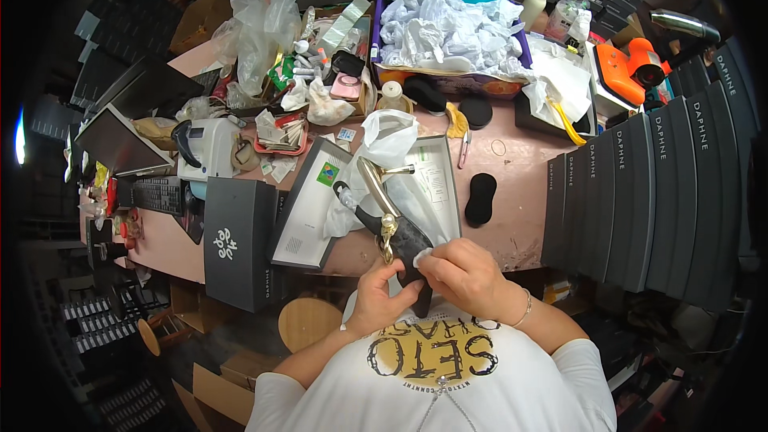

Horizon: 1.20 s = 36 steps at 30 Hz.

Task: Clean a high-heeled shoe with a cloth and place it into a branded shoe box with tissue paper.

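Note:
A black high-heeled shoe with a gold heel and a gold chain ornament is held close to my chest, its heel pointing away from me. My left hand is closed on the shoe's near part, thumb along its side. Pinched in my right hand is a small white wad, pressed against the shoe; whether it is tissue or cloth I cannot tell. Just beyond the shoe lies an open grey shoebox with white tissue paper in it.
Stacked dark shoeboxes line the right side. A closed dark box stands at the left, near a white machine. A black hourglass-shaped pad lies on the pink table. Farther back, crumpled white paper fills a box.

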{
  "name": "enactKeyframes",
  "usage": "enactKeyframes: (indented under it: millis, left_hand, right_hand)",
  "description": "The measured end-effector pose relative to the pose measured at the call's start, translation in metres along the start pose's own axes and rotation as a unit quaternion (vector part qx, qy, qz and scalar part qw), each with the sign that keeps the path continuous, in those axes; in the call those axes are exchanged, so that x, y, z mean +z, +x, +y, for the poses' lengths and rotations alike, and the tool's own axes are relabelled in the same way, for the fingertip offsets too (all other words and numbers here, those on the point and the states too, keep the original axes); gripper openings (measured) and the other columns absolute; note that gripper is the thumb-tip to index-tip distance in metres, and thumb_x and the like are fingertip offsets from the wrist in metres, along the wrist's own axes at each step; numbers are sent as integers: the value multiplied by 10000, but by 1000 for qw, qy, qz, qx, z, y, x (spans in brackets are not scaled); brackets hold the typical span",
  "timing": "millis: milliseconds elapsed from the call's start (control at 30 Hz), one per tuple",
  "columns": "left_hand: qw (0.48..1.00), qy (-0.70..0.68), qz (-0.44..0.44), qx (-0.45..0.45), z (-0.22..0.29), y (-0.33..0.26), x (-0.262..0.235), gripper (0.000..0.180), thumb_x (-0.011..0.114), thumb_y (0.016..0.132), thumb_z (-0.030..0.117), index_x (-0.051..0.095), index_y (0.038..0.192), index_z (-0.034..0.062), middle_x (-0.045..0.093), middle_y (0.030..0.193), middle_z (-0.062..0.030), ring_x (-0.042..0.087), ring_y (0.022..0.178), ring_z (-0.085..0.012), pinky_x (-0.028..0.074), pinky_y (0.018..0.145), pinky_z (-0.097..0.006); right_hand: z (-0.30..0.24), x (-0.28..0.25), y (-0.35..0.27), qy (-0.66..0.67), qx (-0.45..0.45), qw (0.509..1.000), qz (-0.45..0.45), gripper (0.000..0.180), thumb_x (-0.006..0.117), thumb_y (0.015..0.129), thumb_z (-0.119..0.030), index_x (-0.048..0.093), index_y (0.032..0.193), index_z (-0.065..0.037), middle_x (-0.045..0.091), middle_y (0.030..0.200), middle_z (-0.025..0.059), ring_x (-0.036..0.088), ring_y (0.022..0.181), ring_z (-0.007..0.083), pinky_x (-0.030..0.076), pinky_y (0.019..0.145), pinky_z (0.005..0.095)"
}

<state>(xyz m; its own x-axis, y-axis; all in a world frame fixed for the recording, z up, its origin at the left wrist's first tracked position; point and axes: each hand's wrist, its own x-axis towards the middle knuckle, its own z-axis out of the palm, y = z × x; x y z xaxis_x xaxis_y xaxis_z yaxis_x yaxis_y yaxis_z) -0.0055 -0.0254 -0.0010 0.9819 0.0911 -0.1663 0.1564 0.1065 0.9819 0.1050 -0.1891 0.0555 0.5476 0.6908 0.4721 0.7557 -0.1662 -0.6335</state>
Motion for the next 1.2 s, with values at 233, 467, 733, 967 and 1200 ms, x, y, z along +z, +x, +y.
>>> enactKeyframes:
  millis: [233,467,733,967,1200]
  left_hand:
    - [1000,12,23,11,0,2,3,242,736,784,13,616,989,-34,553,982,-57,513,920,-137,422,819,-257]
    - [999,41,3,19,-1,0,0,234,725,784,1,617,990,-27,555,1008,-53,514,953,-142,416,852,-259]
    - [999,31,15,20,-1,0,2,215,719,782,2,613,968,-17,559,1000,-53,519,949,-142,416,860,-262]
    - [1000,6,23,11,5,3,5,209,723,781,9,600,949,-17,553,977,-51,517,934,-143,418,851,-264]
    - [1000,19,14,12,-6,-1,1,208,717,791,4,608,966,-16,555,1003,-52,515,943,-141,413,856,-261]
  right_hand:
    - [-4,-4,-16,-4,23,999,-47,291,748,661,17,651,927,-52,594,834,61,596,702,238,485,608,338]
    - [-6,-2,-15,-5,31,998,-48,282,749,660,16,650,915,-52,597,827,58,601,700,238,489,606,341]
    - [-3,1,-4,-5,25,1000,-13,279,753,665,11,654,917,-52,603,829,59,608,703,242,494,613,342]
    - [-5,-6,-10,10,36,999,-22,270,755,678,3,656,924,-49,599,827,57,609,700,239,500,610,338]
    - [-6,-2,-18,19,55,997,-55,224,727,703,-26,629,903,-46,570,805,69,600,723,250,497,629,354]
